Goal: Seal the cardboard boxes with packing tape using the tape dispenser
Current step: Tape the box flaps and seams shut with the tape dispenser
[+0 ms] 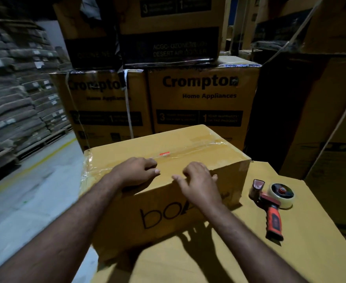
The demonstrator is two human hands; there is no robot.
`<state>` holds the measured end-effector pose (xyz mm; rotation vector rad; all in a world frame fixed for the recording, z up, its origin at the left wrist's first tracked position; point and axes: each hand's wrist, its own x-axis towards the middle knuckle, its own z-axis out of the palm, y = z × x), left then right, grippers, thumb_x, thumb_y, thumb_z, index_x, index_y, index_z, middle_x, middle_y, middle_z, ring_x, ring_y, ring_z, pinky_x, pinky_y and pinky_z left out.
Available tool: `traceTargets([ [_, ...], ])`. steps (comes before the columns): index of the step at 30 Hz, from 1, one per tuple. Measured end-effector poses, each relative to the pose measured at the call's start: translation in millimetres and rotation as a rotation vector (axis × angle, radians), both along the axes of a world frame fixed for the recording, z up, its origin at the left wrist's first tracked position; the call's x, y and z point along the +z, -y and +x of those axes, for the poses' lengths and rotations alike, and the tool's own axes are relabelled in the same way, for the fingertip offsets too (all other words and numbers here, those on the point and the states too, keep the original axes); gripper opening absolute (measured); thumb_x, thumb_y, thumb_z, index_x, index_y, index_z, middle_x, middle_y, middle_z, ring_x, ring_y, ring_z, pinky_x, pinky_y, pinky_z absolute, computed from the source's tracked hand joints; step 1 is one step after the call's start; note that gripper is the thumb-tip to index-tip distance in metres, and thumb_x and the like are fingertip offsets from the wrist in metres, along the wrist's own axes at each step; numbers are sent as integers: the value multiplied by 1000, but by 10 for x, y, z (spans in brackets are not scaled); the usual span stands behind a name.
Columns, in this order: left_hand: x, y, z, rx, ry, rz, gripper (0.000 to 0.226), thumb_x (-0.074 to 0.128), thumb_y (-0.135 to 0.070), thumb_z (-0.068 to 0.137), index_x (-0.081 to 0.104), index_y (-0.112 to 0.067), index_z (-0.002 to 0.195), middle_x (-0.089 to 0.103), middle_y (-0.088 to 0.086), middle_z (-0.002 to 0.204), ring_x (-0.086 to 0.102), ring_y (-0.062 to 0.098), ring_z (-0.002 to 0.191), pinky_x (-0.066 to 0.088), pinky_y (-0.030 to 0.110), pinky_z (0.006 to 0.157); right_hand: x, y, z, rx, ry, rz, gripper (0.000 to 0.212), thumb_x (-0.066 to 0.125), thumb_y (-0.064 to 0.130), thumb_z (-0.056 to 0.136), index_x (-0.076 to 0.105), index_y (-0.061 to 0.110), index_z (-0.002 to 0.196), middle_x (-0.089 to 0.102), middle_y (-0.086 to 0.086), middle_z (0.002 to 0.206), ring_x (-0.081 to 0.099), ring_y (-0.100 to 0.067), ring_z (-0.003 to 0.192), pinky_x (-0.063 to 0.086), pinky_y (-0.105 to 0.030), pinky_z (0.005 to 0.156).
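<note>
2 bare forearms reach in from the bottom edge. The right hand [198,184] lies over the near top edge of the yellow-brown cardboard box printed "bo" [164,219], fingers spread and loosely bent, tips pressing the top face and grasping nothing. Just left of it, the left hand [138,173] rests on the same top face with half-curled fingers touching the strip of clear packing tape [190,151] along the centre seam; it also clasps nothing. A small red label [164,154] sits under the tape beyond the left fingers.

The red-and-black handled tape dispenser with its clear roll [274,203] lies unheld to the right of the box, apart from both hands, on the large flat cardboard surface [300,258] that carries the box.

Behind stand 2 brown "Crompton" cartons [202,103], more stacked above. Far left are grey stacks of flattened cardboard [15,99] beside a pale floor with a yellow line [37,160].
</note>
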<state>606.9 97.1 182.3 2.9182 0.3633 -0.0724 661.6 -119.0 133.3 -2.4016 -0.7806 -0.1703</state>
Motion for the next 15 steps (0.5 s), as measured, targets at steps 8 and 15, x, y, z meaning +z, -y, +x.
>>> traceTargets([
  [8,-194,-688,-728,179,34,-12,50,37,-52,106,38,-38,155,34,-12,163,31,20,149,25,46,121,-65,44,333,38,116,89,28,60,53,93,51,28,82,44,17,83,47,-9,83,53,-54,83],
  [15,-46,-119,-927,158,-62,138,53,35,-63,102,53,-35,143,41,-10,159,46,22,140,0,69,117,11,166,618,61,32,162,23,65,38,95,68,18,105,64,1,100,60,-14,88,47,-26,70],
])
